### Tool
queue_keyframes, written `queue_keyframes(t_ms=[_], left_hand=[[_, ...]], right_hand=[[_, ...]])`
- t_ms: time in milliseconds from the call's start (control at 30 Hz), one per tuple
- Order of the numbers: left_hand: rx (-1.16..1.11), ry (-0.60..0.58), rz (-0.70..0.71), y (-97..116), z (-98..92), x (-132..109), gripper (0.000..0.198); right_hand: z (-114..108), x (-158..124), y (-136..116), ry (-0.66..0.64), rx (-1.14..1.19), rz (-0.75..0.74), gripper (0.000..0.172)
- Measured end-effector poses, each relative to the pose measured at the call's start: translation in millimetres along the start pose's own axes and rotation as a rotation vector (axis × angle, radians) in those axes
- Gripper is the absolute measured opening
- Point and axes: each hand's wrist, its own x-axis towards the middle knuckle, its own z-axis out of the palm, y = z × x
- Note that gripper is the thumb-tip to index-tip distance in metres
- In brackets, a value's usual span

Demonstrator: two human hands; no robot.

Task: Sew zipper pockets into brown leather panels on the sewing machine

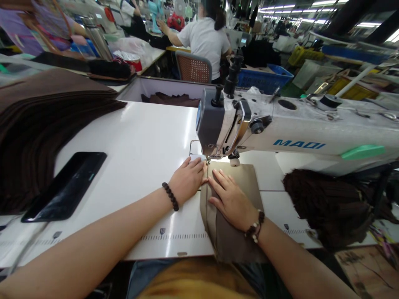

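Note:
A brown fabric piece [238, 245] lies under the needle end of a white sewing machine [224, 124] and hangs over the table's front edge. My right hand [232, 199] rests flat on the fabric with its fingers spread. To the left of the needle, my left hand [188, 178] lies with fingers stretched forward, at the fabric's left edge close to the presser foot [208, 160]. Part of the fabric under both hands is hidden.
A tall stack of dark brown fabric pieces [62, 104] and a black phone [67, 185] lie on the left. More bunched brown fabric [327, 203] sits at the right. Behind the machine, a person in a white shirt [202, 39] sits near a blue crate [262, 77].

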Motion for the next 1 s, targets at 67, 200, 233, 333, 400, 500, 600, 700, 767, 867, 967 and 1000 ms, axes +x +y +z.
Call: queue_keyframes(t_ms=[67,200,233,333,400,500,600,700,767,867,967,1000], left_hand=[[-0.002,-0.003,-0.011,-4,-0.4,5,0.032],[-0.044,-0.006,0.015,2,-8.3,-1,0.025],[-0.084,-0.004,0.038,7,-12.0,-7,0.022],[-0.29,0.046,0.163,28,-25.4,-37,0.02],[-0.43,0.106,0.262,42,-32.8,-60,0.022],[-0.541,0.181,0.327,59,-37.2,-87,0.021],[-0.57,0.18,0.353,65,-34.8,-101,0.021],[-0.57,0.136,0.372,66,-30.7,-107,0.022],[-0.562,0.11,0.393,66,-28.4,-108,0.021],[-0.544,0.1,0.427,69,-25.5,-110,0.021],[-0.535,0.118,0.44,73,-24.7,-114,0.021],[-0.545,0.116,0.452,74,-25.7,-116,0.02]], right_hand=[[0,4,1,-0.005,-0.006,0.008,0.051],[0,6,3,-0.004,-0.004,-0.009,0.049],[0,6,4,-0.004,0.002,-0.019,0.049],[0,5,6,-0.024,0.013,-0.043,0.047],[-2,5,7,-0.05,0.013,-0.052,0.047],[-5,5,6,-0.087,0.017,-0.06,0.047],[-8,5,5,-0.111,0.01,-0.065,0.046],[-9,4,3,-0.133,-0.022,-0.076,0.046],[-9,5,3,-0.14,-0.051,-0.078,0.047],[-9,7,3,-0.144,-0.086,-0.076,0.048],[-11,0,-2,-0.163,-0.091,-0.111,0.046],[-12,-6,-5,-0.177,-0.082,-0.136,0.045]])
